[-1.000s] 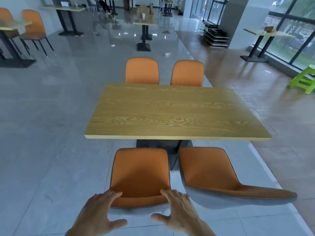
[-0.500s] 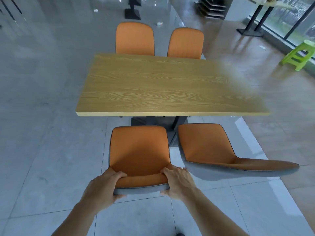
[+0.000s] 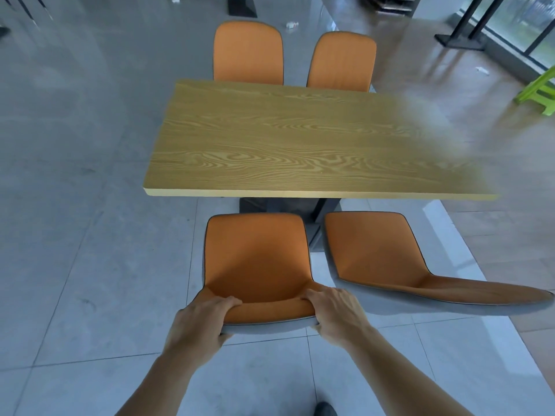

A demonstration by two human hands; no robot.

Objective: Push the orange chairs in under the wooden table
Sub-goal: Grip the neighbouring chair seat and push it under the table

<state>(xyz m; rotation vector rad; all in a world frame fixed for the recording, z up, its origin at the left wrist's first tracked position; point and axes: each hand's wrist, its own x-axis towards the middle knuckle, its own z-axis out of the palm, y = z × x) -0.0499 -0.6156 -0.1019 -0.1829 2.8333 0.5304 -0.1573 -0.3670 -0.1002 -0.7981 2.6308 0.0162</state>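
The wooden table (image 3: 300, 145) stands in the middle of the head view. Just in front of me is the near left orange chair (image 3: 256, 259), its seat clear of the table's front edge. My left hand (image 3: 199, 322) grips the left end of its backrest top. My right hand (image 3: 336, 313) grips the right end. The near right orange chair (image 3: 378, 253) stands beside it, turned so its backrest points right. Two more orange chairs (image 3: 249, 52) (image 3: 342, 61) sit tucked in at the far side.
The table's dark pedestal base (image 3: 282, 205) shows under the front edge. A green plastic stool (image 3: 540, 91) stands at the right. Black table bases (image 3: 241, 6) (image 3: 462, 40) stand further back. Grey tiled floor lies to the left.
My hands went from hovering open behind the near left chair to gripping its backrest top. I have stepped closer, so the table and chairs look larger and lower.
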